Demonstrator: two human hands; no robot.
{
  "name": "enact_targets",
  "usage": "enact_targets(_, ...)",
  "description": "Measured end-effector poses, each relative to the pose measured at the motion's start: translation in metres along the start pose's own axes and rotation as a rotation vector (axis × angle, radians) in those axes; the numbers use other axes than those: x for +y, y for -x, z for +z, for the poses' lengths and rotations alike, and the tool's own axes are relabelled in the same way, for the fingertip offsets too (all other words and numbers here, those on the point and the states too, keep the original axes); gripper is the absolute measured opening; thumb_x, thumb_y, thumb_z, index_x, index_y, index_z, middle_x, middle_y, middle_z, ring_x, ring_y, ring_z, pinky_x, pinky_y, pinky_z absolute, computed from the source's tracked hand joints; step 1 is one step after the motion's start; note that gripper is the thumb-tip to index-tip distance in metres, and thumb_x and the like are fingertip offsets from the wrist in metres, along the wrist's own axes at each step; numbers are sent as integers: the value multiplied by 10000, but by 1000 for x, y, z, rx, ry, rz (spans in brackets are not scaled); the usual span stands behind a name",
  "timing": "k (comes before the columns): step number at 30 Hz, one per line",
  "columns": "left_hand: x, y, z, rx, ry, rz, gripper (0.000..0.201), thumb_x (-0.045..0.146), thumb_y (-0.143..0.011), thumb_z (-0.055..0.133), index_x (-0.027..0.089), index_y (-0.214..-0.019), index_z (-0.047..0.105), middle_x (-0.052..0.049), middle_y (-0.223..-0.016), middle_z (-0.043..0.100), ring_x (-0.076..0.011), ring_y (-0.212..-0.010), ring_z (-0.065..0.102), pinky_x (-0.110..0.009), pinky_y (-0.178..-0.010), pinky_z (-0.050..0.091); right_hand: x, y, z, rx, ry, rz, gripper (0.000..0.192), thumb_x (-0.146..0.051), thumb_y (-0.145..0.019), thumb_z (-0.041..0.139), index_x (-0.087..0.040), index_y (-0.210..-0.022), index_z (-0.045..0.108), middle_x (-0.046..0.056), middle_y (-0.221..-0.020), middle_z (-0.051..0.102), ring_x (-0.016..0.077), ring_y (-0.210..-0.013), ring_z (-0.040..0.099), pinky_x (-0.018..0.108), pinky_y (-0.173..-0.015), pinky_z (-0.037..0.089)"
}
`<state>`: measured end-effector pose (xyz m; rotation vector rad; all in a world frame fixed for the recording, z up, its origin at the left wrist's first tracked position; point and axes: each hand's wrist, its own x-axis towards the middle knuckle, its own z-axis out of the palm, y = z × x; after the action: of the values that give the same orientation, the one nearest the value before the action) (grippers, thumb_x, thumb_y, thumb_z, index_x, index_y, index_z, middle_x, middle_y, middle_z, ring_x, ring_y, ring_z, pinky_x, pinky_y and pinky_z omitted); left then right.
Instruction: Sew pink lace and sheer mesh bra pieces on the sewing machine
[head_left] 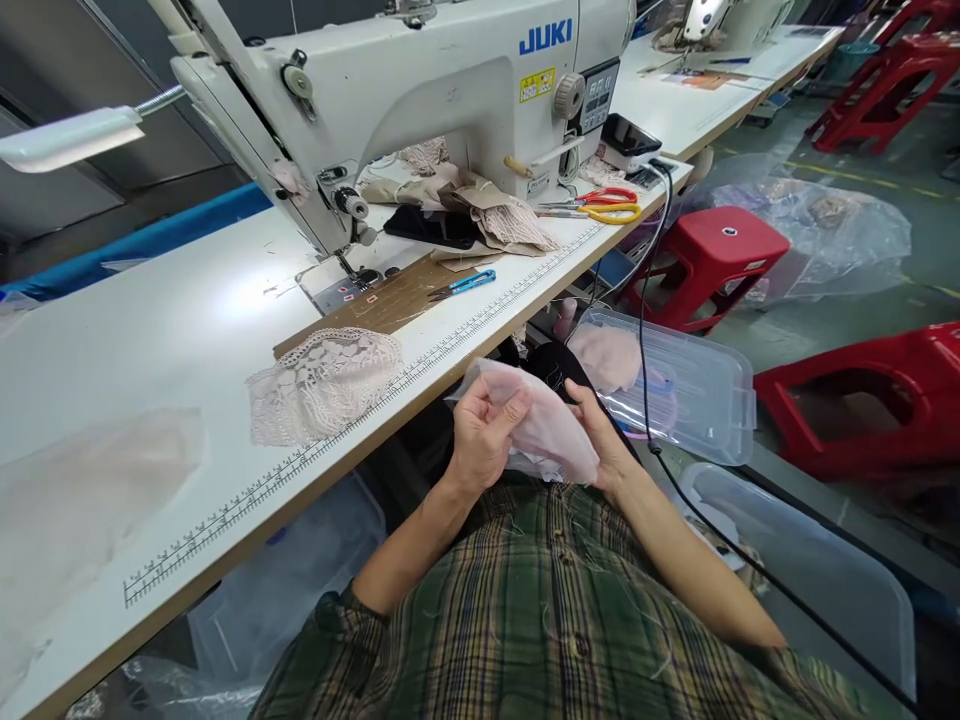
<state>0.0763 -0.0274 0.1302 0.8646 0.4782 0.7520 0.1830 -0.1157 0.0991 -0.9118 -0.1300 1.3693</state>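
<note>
Over my lap, a curved piece of pale pink fabric (551, 425) is stretched between both hands. My left hand (484, 430) pinches its left side, thumb on top. On the other side, my right hand (604, 435) grips the right edge, its fingers partly hidden by the fabric. A piece of cream lace (322, 385) lies on the sewing table (225, 470), left of my hands. Blue thread snips (463, 285) rest near the needle of the white sewing machine (465, 80).
Red and yellow scissors (600, 203), a black phone (431, 226) and beige scraps (517, 215) lie under and beside the machine. A black cable (646, 350) hangs at my right. Clear plastic bins (712, 400) and red stools (724, 245) stand on the right.
</note>
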Motion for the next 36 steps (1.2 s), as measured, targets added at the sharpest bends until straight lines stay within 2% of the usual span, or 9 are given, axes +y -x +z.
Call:
enact_targets(2,7,-1,4,-33,20,9,373,303,-674,850,187,-962,643,9,-782,709,-117,-672,670,-222,-661,551,-4,3,8,-158,-62,119,583,-690,-806,532,-194,-1085,656,109,-995,730,287,-959,688,452,-782,585)
enact_targets(4,13,-2,6,-37,18,29,411,322,-692,841,190,-1012,620,3,-797,709,-126,-689,680,-229,-672,560,-9,3,13,-174,-99,85,592,-695,-799,538,-216,-1128,651,88,-1032,734,286,-983,688,453,-805,585)
enact_targets(7,21,-4,3,-19,5,78,433,332,-700,838,198,-1034,597,-10,-861,713,-159,-812,705,-266,-773,579,-22,-3,19,-95,-20,-79,456,-540,-754,694,-207,-1065,673,65,-966,752,261,-929,710,374,-813,599)
enact_targets(11,32,-8,-9,26,-79,184,433,356,-770,782,226,-1116,556,-38,-986,702,-210,-970,699,-343,-865,588,-51,-17,34,-123,187,-214,363,-269,-667,795,-162,-997,686,61,-858,752,247,-765,725,363,-736,622)
enact_targets(18,35,-10,-24,68,-274,529,481,291,-852,703,275,-1275,475,-95,-1355,519,-213,-1144,623,-346,-934,569,-122,-101,71,-207,559,-701,447,-352,-668,801,-160,-1047,662,75,-1003,720,263,-973,677,460,-882,574)
enact_targets(22,23,0,-30,68,-358,513,412,266,-892,645,267,-1271,481,-107,-1346,510,-210,-1142,614,-356,-920,579,-159,-158,66,-6,1075,-946,644,-385,-700,771,-149,-1265,573,127,-1248,625,298,-1160,576,522,-1058,439)
enact_targets(25,13,6,-34,76,-422,518,386,256,-905,622,261,-1268,490,-113,-1320,527,-203,-1122,614,-341,-891,588,-178,-175,51,157,1423,-1030,793,-441,-703,771,-155,-1383,479,170,-1362,513,376,-1278,473,568,-1078,393)
enact_targets(30,-6,8,-39,42,-510,549,381,225,-919,591,255,-1286,492,-110,-1280,551,-162,-1024,636,-311,-854,582,-176,-140,40,239,1383,-1186,700,-494,-822,643,-268,-1438,399,151,-1454,402,384,-1351,382,591,-1011,448)
enact_targets(36,-40,-11,-64,-44,-683,384,212,288,-912,583,181,-1088,632,-98,-1081,633,-171,-959,637,-339,-889,532,-103,-61,25,287,938,-1198,311,-411,-933,500,-268,-1184,614,89,-1209,567,241,-1080,599,418,-929,518)
